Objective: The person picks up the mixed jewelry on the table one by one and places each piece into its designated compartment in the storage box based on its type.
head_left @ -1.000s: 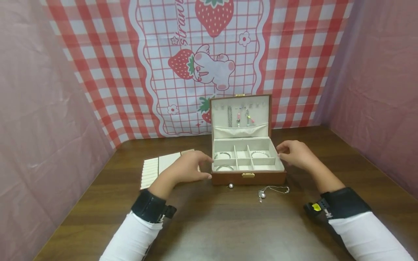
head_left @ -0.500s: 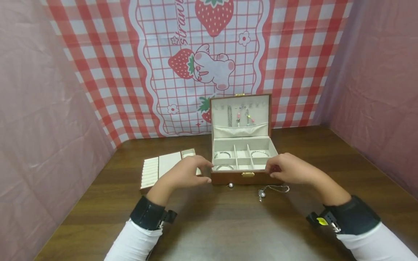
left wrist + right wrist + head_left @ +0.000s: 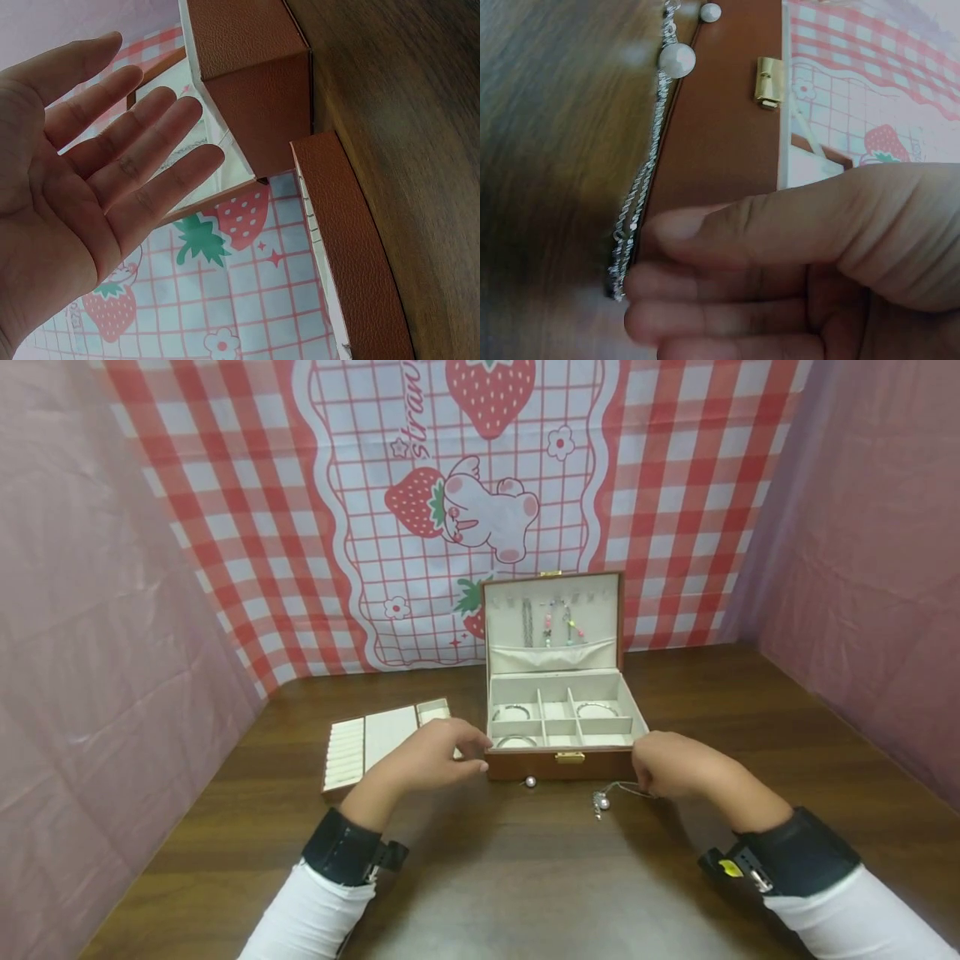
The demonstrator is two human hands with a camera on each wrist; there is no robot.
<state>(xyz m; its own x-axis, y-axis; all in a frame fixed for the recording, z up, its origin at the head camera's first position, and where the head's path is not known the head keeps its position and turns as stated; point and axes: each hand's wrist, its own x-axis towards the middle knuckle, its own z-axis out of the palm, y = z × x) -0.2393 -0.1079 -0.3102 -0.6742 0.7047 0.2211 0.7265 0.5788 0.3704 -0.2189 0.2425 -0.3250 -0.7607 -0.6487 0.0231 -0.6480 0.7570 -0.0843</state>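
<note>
A brown jewelry box [image 3: 525, 766] stands with its lid [image 3: 551, 578] raised, and chains hang inside that lid. Silver bracelets [image 3: 597, 711] lie in some of its cream compartments. In front of it a silver chain with a pearl [image 3: 676, 61] rests on the table. My right hand [image 3: 678, 766] is at the chain's right end, fingertips close to the links and thumb a little apart from the index finger. My left hand [image 3: 427, 756] is held by the box's left front corner, holding nothing; the left wrist view shows its fingers [image 3: 142, 161] extended.
A cream tray [image 3: 390, 739] with ring rolls lies left of the box, partly behind the left hand. A pearl piece [image 3: 531, 782] sits close to the box's front. A checked strawberry cloth [image 3: 491, 510] hangs behind the wooden table [image 3: 480, 877].
My right hand has come from the box's right side, across its front right corner, and down to the chain's right end. The left hand has dropped slightly, staying by the box's left corner.
</note>
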